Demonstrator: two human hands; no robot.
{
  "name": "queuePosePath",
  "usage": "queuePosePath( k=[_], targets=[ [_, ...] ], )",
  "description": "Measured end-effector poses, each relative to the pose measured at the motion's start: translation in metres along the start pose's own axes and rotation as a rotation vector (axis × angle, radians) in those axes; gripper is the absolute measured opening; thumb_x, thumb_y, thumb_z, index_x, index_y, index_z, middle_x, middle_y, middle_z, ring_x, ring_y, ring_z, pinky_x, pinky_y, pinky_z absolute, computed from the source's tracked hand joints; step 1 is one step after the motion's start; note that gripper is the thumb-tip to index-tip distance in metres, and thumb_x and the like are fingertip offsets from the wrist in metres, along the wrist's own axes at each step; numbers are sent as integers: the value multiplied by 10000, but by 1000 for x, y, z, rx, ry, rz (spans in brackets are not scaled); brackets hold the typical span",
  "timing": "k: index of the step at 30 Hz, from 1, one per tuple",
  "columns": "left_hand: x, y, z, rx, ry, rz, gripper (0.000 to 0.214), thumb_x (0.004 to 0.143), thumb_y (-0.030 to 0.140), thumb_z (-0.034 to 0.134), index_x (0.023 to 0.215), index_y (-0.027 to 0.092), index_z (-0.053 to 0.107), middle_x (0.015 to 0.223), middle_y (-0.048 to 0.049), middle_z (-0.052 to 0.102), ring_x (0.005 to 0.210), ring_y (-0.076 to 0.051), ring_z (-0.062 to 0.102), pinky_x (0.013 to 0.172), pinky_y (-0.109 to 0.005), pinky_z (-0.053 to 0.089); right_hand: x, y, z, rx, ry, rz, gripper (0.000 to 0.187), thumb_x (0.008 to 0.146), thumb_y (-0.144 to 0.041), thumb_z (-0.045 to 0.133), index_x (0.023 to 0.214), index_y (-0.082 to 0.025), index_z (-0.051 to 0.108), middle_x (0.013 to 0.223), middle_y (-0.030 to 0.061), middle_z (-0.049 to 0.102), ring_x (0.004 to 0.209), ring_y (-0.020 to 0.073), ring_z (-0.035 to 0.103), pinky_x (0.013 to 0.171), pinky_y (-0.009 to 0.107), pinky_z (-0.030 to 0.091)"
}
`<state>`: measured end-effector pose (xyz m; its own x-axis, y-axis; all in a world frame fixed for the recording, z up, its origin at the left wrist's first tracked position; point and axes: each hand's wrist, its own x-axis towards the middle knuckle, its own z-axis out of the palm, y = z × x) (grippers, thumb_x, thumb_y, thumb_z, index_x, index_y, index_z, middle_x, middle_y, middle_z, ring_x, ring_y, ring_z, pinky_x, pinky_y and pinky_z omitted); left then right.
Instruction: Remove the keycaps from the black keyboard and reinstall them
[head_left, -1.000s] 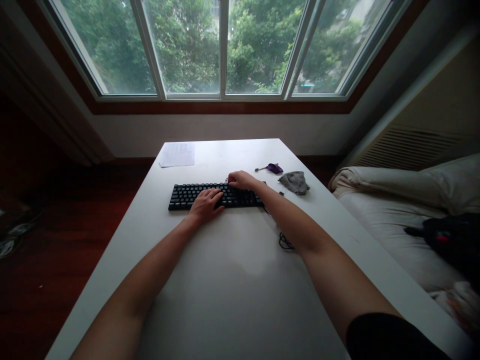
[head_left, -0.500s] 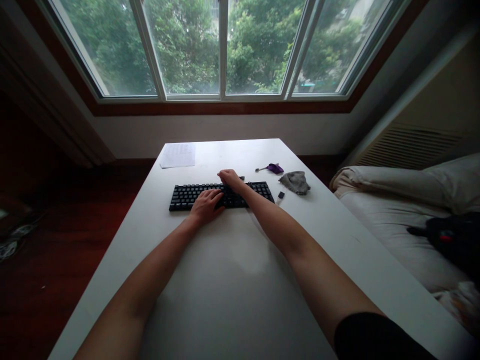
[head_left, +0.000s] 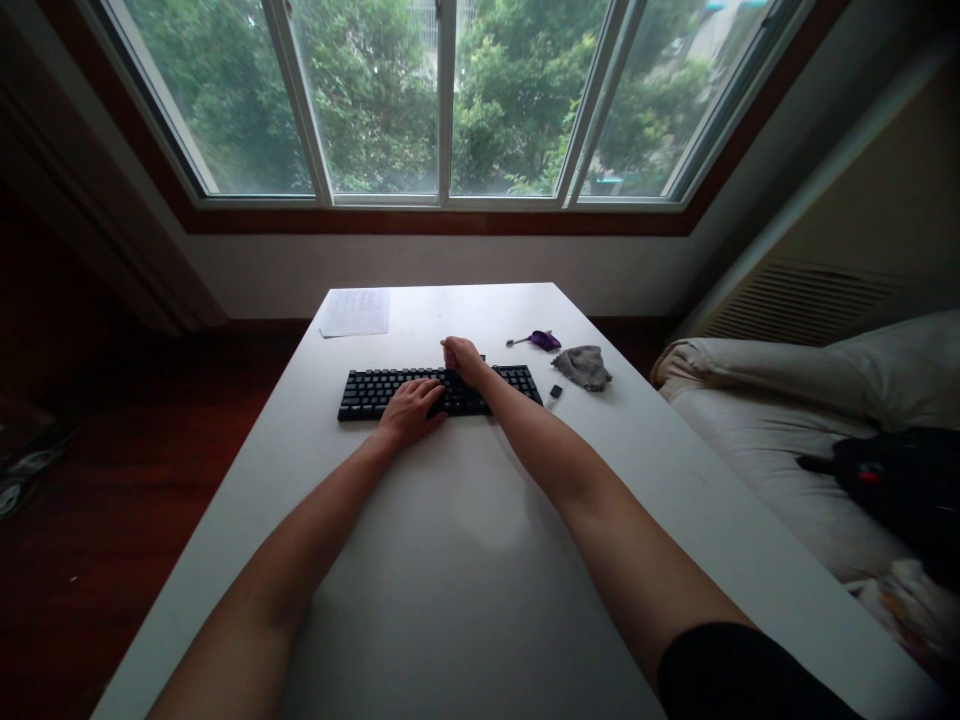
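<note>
A black keyboard (head_left: pixel 364 392) lies across the white table (head_left: pixel 450 510). My left hand (head_left: pixel 411 408) rests on its middle keys, fingers stretched out flat. Over the keyboard's far edge, my right hand (head_left: pixel 463 358) is closed with the fingers curled in; what it holds, if anything, is hidden. My right forearm crosses above the right part of the keys and covers some of them. Beside the keyboard's right end lies a small item with a dark square head and a pale body (head_left: pixel 555 393).
To the right lie a crumpled grey cloth (head_left: pixel 583 368) and a purple object with a thin brush-like stem (head_left: pixel 544 340). Printed paper (head_left: pixel 356 312) lies at the far left of the table. A pale sofa (head_left: pixel 757 430) with a black bag (head_left: pixel 900 480) stands on the right.
My right hand has shifted slightly, still closed over the keyboard's far edge. My left hand stays on the keys. The view has turned a little to the right.
</note>
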<state>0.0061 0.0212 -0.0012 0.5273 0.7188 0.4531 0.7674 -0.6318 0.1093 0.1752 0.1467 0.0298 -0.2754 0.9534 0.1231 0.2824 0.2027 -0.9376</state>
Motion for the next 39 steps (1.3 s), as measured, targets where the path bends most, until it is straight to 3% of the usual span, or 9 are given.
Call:
queuePosePath(
  k=[2,6,10,14,21,29,39],
  targets=[
    [0,0,0,-1,2,1,514,928,391,617,1407,208,578,1434,-124,579,1328,-312,505,1143,-511,388,2,2,-9,-75,129,-13,288,870,-439,421,660,-254,354,585,-32,383,558,138,393,560,258,395],
    [0,-1,1,-11,4,-2,519,927,392,620,1416,222,572,1442,-123,576,1335,-311,502,1142,-520,386,7,12,-32,-496,290,-25,230,895,-380,484,770,-213,580,741,11,592,738,168,536,732,279,448],
    [0,-2,3,-7,-1,-3,527,927,399,626,1419,219,569,1446,-121,571,1342,-307,495,1150,-507,379,10,25,-46,-811,212,-35,211,883,-279,580,1054,-217,687,1056,82,667,1010,220,577,900,323,450],
    [1,-3,3,-2,-4,4,528,938,415,613,1419,201,569,1444,-122,570,1344,-303,493,1157,-488,375,15,34,-44,-989,70,-43,301,861,-310,665,1155,-256,699,1214,111,626,1167,278,518,972,382,435],
    [2,-2,4,4,-6,-8,522,941,418,610,1424,223,568,1464,-108,559,1355,-306,485,1161,-500,371,21,38,-39,-1036,67,-5,238,863,-309,688,1091,-266,742,1202,114,632,1180,290,505,993,406,420],
    [2,-3,3,-1,-10,-2,523,945,420,601,1423,208,567,1466,-112,559,1354,-311,485,1156,-500,378,4,23,-52,-1007,87,-153,243,926,-357,626,1083,-227,757,1165,108,696,1148,282,548,990,391,403],
    [2,1,2,2,-8,-3,519,941,414,608,1417,209,571,1454,-111,566,1353,-315,483,1159,-497,377,-22,18,-78,-848,-71,-233,218,897,-268,653,1074,-220,771,1007,36,763,949,186,653,851,264,451]
  ],
)
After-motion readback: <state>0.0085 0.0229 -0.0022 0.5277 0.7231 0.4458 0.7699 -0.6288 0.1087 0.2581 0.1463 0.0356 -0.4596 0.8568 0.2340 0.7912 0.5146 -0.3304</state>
